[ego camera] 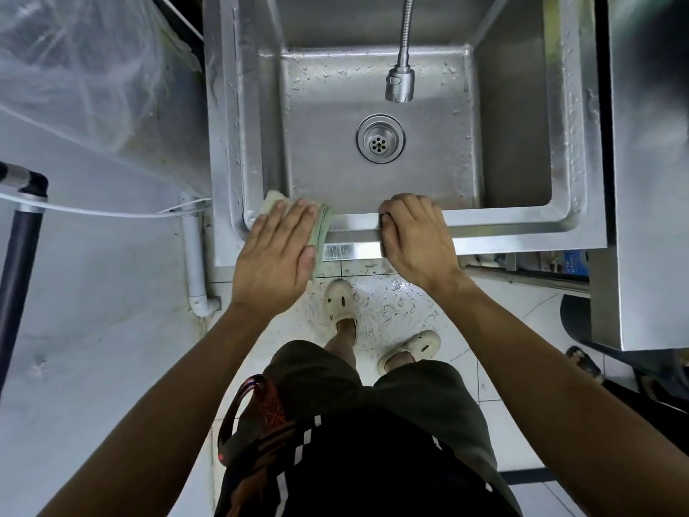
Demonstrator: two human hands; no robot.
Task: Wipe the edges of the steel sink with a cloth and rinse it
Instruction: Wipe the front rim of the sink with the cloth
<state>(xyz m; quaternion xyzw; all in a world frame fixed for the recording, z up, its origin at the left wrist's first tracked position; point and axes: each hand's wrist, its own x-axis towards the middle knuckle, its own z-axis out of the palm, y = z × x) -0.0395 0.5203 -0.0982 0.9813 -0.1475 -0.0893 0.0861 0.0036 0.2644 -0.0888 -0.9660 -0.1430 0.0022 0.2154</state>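
We're in the wiping step, down at the near edge of the sink (484, 223). The left hand (277, 251) lies flat on the cloth (323, 227), palm down, fingers straight and close together, pressing it onto the sink's near-left corner. The pale green cloth is folded; it peeks out past the fingertips toward the basin and along the thumb side, draped over the rim. No pinch here, it's a flat press.

The right hand (414, 236) sits on the same near edge, just beside the cloth. Its fingers curl over the inner lip into the basin and the thumb hooks the outer face, so it's clamped on the rim as a brace.

Both forearms reach forward and down, wrists fairly straight.

Water beads dot the basin walls and the far rim, and the tap (400, 83) hangs over the drain (380, 143), no stream showing. Next call, I'd say: slide the cloth along the near edge, so the right hand must give way. The rinse isn't done yet.
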